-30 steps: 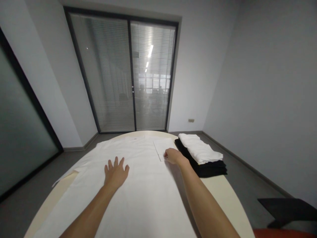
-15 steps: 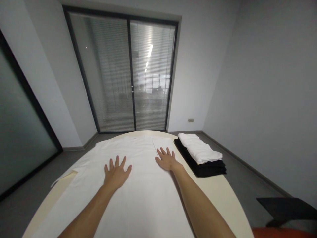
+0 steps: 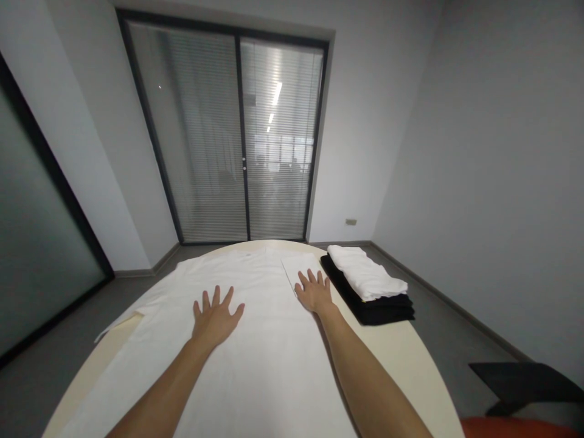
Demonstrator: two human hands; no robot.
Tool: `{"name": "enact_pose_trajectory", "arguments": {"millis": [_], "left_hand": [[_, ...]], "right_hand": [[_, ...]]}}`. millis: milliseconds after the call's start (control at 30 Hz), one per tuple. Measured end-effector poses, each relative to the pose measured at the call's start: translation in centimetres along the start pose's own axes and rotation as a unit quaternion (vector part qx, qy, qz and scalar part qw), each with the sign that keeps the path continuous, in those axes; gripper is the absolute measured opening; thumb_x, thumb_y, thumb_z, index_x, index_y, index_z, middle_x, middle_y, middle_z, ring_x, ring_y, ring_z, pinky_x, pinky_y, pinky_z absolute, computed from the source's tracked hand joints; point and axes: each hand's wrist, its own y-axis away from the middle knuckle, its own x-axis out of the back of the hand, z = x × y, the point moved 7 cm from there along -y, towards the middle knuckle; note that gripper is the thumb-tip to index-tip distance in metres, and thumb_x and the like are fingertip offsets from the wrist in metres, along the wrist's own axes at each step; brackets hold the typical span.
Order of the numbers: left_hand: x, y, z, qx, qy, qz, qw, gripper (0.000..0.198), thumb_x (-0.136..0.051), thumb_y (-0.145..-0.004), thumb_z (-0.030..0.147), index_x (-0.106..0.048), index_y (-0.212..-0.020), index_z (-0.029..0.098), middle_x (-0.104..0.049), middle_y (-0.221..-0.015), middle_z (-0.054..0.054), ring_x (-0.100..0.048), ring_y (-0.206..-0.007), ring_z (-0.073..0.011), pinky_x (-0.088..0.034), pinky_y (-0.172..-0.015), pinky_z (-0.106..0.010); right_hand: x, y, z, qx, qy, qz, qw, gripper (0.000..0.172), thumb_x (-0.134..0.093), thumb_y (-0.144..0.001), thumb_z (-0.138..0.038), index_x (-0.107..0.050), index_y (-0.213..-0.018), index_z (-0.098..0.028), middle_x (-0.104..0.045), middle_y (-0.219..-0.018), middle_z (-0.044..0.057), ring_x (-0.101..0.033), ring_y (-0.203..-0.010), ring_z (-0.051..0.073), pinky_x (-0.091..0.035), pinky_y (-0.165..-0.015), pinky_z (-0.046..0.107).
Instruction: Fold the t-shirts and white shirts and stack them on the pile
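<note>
White, thin-looking fabric garment (image 3: 264,371) lies spread flat over most of the round, cream-topped table (image 3: 410,359), reaching towards its far edge. The person's left hand (image 3: 214,319) rests palm down on the fabric left of the middle, its fingers fanned wide and the thumb angled out to the right. The right hand (image 3: 314,293) lies palm down by a folded-over white flap (image 3: 298,264) near the garment's right edge, its fingers spread less widely. Just beyond its fingertips, to the right, a folded white cloth (image 3: 367,274) sits on a stack of folded black cloth (image 3: 385,313). A black armrest (image 3: 524,378) stands past the table's right edge above an orange-red seat (image 3: 524,427).
</note>
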Motion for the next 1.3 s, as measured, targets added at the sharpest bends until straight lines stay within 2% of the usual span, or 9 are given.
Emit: {"name": "enact_pose_trajectory", "arguments": {"millis": [167, 233, 367, 500, 700, 833, 933, 1067, 1300], "left_hand": [[0.7, 0.9, 2.9, -0.185, 0.034, -0.008, 0.982, 0.058, -0.036, -0.098, 0.037, -0.035, -0.155, 0.024, -0.033, -0.162, -0.007, -0.027, -0.150, -0.0269, -0.021, -0.122, -0.048], [0.7, 1.4, 3.6, -0.212, 0.036, -0.041, 0.976, 0.055, -0.034, -0.099, 0.036, -0.038, -0.154, 0.027, -0.033, -0.162, -0.005, -0.026, -0.151, -0.0260, -0.020, -0.122, -0.049], [0.9, 1.8, 4.8, -0.180, 0.016, -0.093, 0.979, 0.057, -0.034, -0.098, 0.043, -0.043, -0.151, 0.023, -0.029, -0.163, -0.007, -0.022, -0.151, -0.0336, -0.019, -0.120, -0.058], [0.7, 2.2, 6.3, -0.145, 0.007, -0.088, 0.986, 0.070, -0.032, -0.096, 0.061, -0.043, -0.150, 0.018, -0.029, -0.162, -0.015, -0.021, -0.150, -0.0412, -0.019, -0.119, -0.060], [0.1, 3.3, 6.8, -0.165, 0.016, -0.026, 0.986, 0.060, -0.034, -0.099, 0.052, -0.040, -0.153, 0.026, -0.027, -0.164, -0.009, -0.018, -0.152, -0.0355, -0.017, -0.121, -0.055], [0.2, 3.6, 6.8, -0.191, 0.029, -0.033, 0.981, 0.060, -0.034, -0.099, 0.050, -0.036, -0.154, 0.027, -0.028, -0.164, -0.006, -0.019, -0.153, -0.0300, -0.017, -0.122, -0.053], [0.0, 3.5, 6.8, -0.199, 0.026, -0.037, 0.979, 0.061, -0.034, -0.099, 0.052, -0.034, -0.155, 0.028, -0.026, -0.165, -0.006, -0.019, -0.153, -0.0307, -0.016, -0.122, -0.053], [-0.5, 3.3, 6.7, -0.198, 0.023, -0.034, 0.979, 0.061, -0.033, -0.099, 0.054, -0.035, -0.155, 0.030, -0.025, -0.165, -0.005, -0.018, -0.153, -0.0319, -0.015, -0.122, -0.054], [-0.5, 3.1, 6.5, -0.194, 0.027, -0.025, 0.980, 0.060, -0.035, -0.098, 0.052, -0.038, -0.154, 0.030, -0.027, -0.164, -0.005, -0.019, -0.153, -0.0314, -0.016, -0.122, -0.055]], "right_hand": [[-0.3, 0.0, 0.1, -0.006, 0.002, -0.023, 1.000, 0.064, -0.028, -0.099, -0.054, -0.026, -0.158, -0.031, -0.017, -0.167, 0.005, -0.010, -0.152, 0.039, -0.010, -0.118, 0.058], [-0.3, 0.0, 0.0, -0.009, 0.006, -0.026, 1.000, 0.064, -0.027, -0.099, -0.054, -0.024, -0.159, -0.031, -0.017, -0.167, 0.005, -0.009, -0.152, 0.038, -0.010, -0.118, 0.056], [-0.3, 0.2, 0.0, -0.018, 0.019, -0.033, 0.999, 0.064, -0.025, -0.099, -0.054, -0.023, -0.159, -0.031, -0.015, -0.167, 0.004, -0.008, -0.152, 0.037, -0.009, -0.118, 0.053], [-0.1, 0.4, 0.0, -0.012, 0.017, -0.026, 0.999, 0.064, -0.026, -0.099, -0.054, -0.026, -0.158, -0.030, -0.018, -0.167, 0.004, -0.009, -0.152, 0.038, -0.011, -0.118, 0.052], [0.8, 1.1, -0.2, 0.001, -0.002, 0.036, 0.999, 0.060, -0.034, -0.098, -0.052, -0.042, -0.151, -0.025, -0.033, -0.161, 0.009, -0.021, -0.148, 0.035, -0.018, -0.115, 0.047], [1.7, 1.8, 0.6, -0.049, -0.008, 0.097, 0.994, 0.056, -0.035, -0.100, -0.049, -0.050, -0.144, -0.019, -0.041, -0.153, 0.018, -0.036, -0.139, 0.034, -0.028, -0.109, 0.045], [2.2, 2.3, 1.3, -0.093, 0.008, 0.112, 0.989, 0.051, -0.035, -0.101, -0.043, -0.055, -0.139, -0.015, -0.049, -0.144, 0.022, -0.045, -0.130, 0.035, -0.034, -0.103, 0.045], [3.1, 2.5, 2.0, -0.128, -0.005, 0.079, 0.989, 0.041, -0.041, -0.099, -0.036, -0.060, -0.128, -0.015, -0.057, -0.133, 0.020, -0.049, -0.125, 0.035, -0.041, -0.096, 0.044], [4.0, 2.1, 4.0, -0.198, -0.050, -0.018, 0.979, 0.050, -0.049, -0.096, -0.037, -0.056, -0.130, -0.001, -0.062, -0.122, 0.031, -0.063, -0.114, 0.036, -0.049, -0.089, 0.043]]}}
